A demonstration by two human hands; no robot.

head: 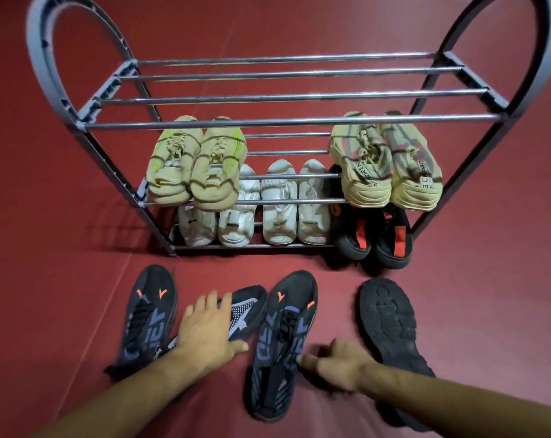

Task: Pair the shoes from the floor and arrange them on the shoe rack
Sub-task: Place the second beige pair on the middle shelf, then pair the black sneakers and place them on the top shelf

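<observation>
While our left hand (208,327) lies flat-fingered on the grey-knit dark shoe (245,314), our right hand (328,363) pinches the navy orange-tabbed sneaker (283,346) — its twin (148,317) sits far left. We risk mispairing (the sole-up black shoe (391,330) crowds close).

I see the grey shoe rack (287,121) standing on the red floor, top shelf bare. Its middle shelf holds two tan pairs (193,162) (384,159) at the left and right ends. The bottom shelf carries two white pairs (252,210) and a black pair (373,238). Four dark shoes (283,339) lie before the rack's front edge, the rightmost sole-up (391,327).
</observation>
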